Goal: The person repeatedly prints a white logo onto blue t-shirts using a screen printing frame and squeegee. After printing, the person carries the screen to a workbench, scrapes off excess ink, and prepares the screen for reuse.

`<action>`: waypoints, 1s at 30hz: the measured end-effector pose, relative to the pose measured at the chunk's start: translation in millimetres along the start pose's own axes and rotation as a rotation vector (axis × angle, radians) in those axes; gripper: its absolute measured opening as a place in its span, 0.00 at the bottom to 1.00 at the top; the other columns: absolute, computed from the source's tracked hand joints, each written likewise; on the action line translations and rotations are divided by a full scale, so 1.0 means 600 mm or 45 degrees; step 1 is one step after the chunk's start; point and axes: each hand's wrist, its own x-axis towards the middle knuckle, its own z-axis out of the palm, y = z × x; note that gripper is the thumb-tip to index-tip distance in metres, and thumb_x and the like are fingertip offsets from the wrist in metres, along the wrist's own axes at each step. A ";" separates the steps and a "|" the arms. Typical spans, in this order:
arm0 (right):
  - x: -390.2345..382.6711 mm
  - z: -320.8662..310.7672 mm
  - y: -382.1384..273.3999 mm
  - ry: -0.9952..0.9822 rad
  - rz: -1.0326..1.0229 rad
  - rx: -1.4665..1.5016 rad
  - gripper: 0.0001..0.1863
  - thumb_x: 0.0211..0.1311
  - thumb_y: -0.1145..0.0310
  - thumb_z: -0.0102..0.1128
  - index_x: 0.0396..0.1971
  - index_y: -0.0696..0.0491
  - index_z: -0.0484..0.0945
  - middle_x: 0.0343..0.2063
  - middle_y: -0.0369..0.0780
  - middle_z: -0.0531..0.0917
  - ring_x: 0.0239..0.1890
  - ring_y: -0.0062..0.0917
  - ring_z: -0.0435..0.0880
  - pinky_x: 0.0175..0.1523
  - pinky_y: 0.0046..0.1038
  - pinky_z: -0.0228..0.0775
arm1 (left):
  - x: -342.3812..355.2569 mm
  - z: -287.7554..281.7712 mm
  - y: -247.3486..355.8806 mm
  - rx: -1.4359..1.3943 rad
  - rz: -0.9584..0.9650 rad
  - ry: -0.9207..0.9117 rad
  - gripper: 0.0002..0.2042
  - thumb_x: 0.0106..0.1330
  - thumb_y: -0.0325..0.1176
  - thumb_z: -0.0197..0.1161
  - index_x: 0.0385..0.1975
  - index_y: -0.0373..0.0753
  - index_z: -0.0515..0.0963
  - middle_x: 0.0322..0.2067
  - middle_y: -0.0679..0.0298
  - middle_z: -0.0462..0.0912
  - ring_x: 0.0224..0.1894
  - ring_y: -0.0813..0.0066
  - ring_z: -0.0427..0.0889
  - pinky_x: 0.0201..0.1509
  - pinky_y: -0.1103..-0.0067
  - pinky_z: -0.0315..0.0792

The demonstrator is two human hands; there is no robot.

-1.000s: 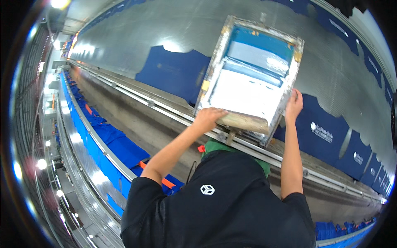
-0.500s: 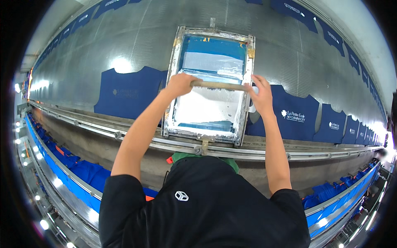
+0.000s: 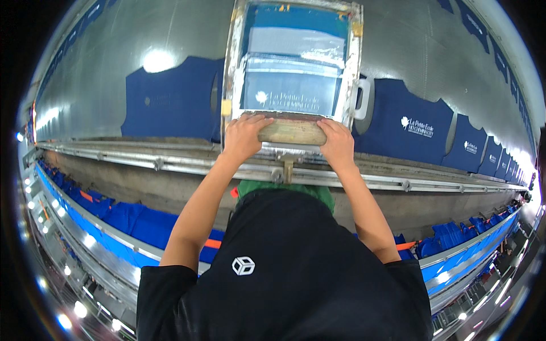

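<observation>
The frame [image 3: 234,62] is lying on the tabletop [image 3: 187,34] before you, its near end facing the rail [image 3: 378,183]. The squeegee [image 3: 293,132] is spanning that end, between your left fingers [image 3: 259,120] and right fingers [image 3: 330,126]. One fabric panel [image 3: 170,105] is lying left of the frame; another panel [image 3: 389,119] is lying right, with further panels [image 3: 463,154] lining up beyond.

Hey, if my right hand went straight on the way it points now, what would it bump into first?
The wooden squeegee: your right hand is touching its right end. Past that, the line seems to run over the framed screen, though height is hard to judge here.
</observation>
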 end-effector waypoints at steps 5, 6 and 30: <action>-0.107 -0.008 -0.052 -0.084 -0.011 0.031 0.28 0.41 0.84 0.60 0.50 0.57 0.80 0.53 0.40 0.80 0.58 0.36 0.77 0.61 0.36 0.70 | -0.125 0.037 0.013 0.109 0.070 0.022 0.33 0.49 0.17 0.61 0.57 0.54 0.81 0.57 0.63 0.82 0.60 0.60 0.79 0.57 0.62 0.76; -0.122 -0.014 -0.059 -0.099 -0.033 0.025 0.29 0.40 0.85 0.60 0.50 0.58 0.80 0.53 0.40 0.80 0.58 0.36 0.76 0.61 0.37 0.69 | -0.136 0.020 0.020 0.125 0.111 0.005 0.33 0.49 0.17 0.61 0.57 0.53 0.81 0.57 0.62 0.82 0.60 0.60 0.79 0.57 0.63 0.76; 0.102 -0.044 0.044 -0.085 -0.005 -0.162 0.22 0.48 0.75 0.66 0.48 0.47 0.85 0.47 0.41 0.86 0.51 0.38 0.83 0.56 0.36 0.76 | 0.115 -0.052 -0.027 0.071 0.108 0.022 0.25 0.53 0.23 0.60 0.50 0.56 0.86 0.39 0.58 0.88 0.43 0.56 0.87 0.46 0.63 0.80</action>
